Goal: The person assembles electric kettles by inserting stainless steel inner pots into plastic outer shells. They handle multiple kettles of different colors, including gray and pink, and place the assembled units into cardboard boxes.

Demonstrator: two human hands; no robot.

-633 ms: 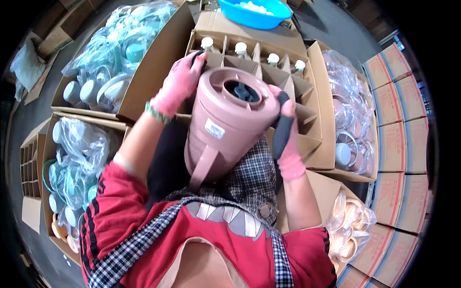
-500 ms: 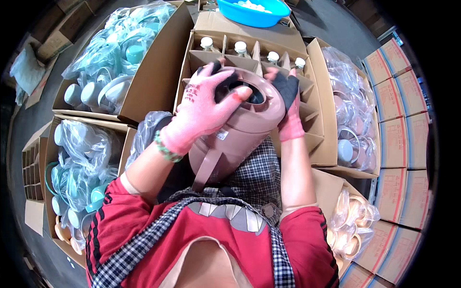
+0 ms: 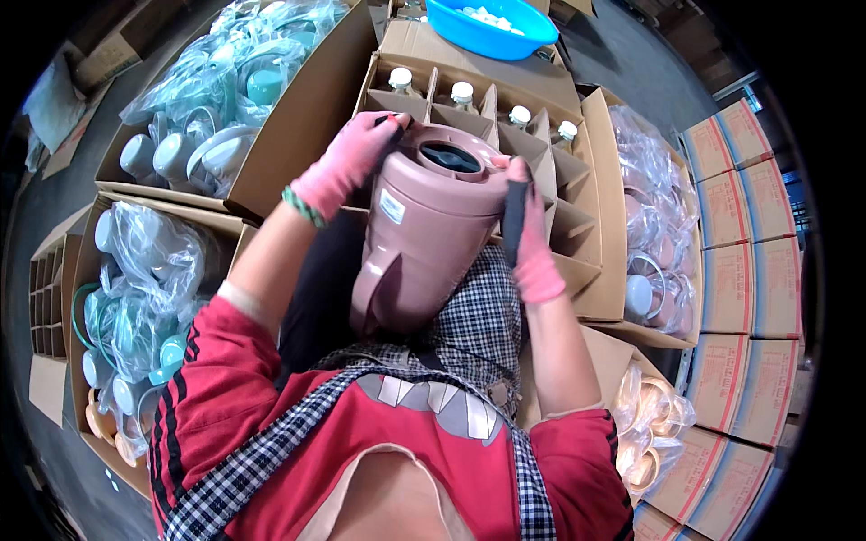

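Dusty-pink plastic, smooth and tapered, forms the handled jug [image 3: 433, 243] above your checked apron [image 3: 483, 302]. Your knit-gloved left hand [image 3: 356, 153] has moved off its top to grasp the far-left edge, so the round opening [image 3: 451, 159] now shows uncovered. Your right hand [image 3: 530, 225] grips the right side, steadying it. Beyond, cardboard dividers [image 3: 523, 147] separate white-capped bottles [image 3: 462, 94].

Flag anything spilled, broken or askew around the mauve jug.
Nothing stands out: I see no spill or damage. The mauve jug is tilted, which seems ordinary between the left grip and right grip. The white-capped bottles sit in their divided carton.
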